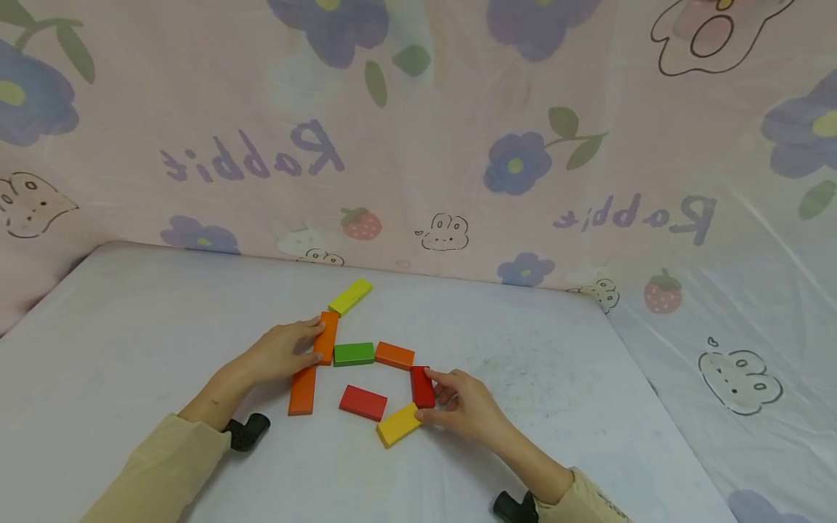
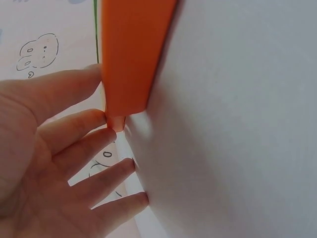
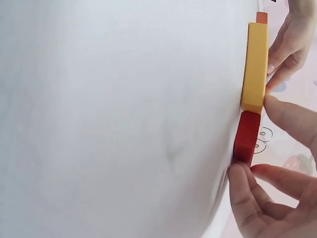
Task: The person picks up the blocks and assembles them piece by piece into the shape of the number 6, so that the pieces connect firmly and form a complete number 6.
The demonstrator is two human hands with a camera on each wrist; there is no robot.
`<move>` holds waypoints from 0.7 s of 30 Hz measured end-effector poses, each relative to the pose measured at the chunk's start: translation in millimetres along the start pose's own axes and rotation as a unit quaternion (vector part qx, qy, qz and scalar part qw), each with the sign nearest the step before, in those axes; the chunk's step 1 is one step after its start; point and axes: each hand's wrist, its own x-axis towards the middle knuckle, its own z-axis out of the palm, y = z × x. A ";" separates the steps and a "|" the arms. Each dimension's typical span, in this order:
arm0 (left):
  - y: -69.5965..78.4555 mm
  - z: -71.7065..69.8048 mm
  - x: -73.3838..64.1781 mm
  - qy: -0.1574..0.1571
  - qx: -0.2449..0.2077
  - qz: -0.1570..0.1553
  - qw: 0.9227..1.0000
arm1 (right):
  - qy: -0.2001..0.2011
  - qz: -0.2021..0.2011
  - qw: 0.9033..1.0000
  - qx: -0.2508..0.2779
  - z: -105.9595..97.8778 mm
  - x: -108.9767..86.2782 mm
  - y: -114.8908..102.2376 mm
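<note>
In the head view my left hand touches the left side of the upper orange block, its fingers spread along it. In the left wrist view those fingers are fairly straight beside the orange block. A lower orange block adjoins it. My right hand grips the dark red block by its ends, with the thumb right at the corner of the golden yellow block. In the right wrist view the red block stands end to end with the yellow one.
A bright yellow block tops the left row. A green block and a small orange block run between the two hands. Another red block lies below them. All rest on the white table, with a printed curtain behind.
</note>
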 end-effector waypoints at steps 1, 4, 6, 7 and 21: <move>-0.1 -0.1 0.2 0.000 -0.001 -0.001 1.000 | 0.000 -0.001 1.000 0.000 0.3 -0.3 -0.8; -0.1 -0.1 0.2 0.000 -0.003 -0.001 1.000 | 0.000 -0.002 1.000 -0.001 1.3 -0.9 -3.0; 0.0 0.1 -0.1 0.000 -0.005 0.000 1.000 | 0.001 -0.004 1.000 -0.002 1.7 -1.2 -4.2; 0.4 0.2 -0.7 0.000 -0.006 0.000 1.000 | 0.001 -0.005 1.000 -0.003 1.9 -1.4 -4.9; 1.7 0.3 -2.0 0.005 0.002 -0.001 1.000 | 0.003 -0.024 1.000 -0.012 2.1 -1.3 -8.4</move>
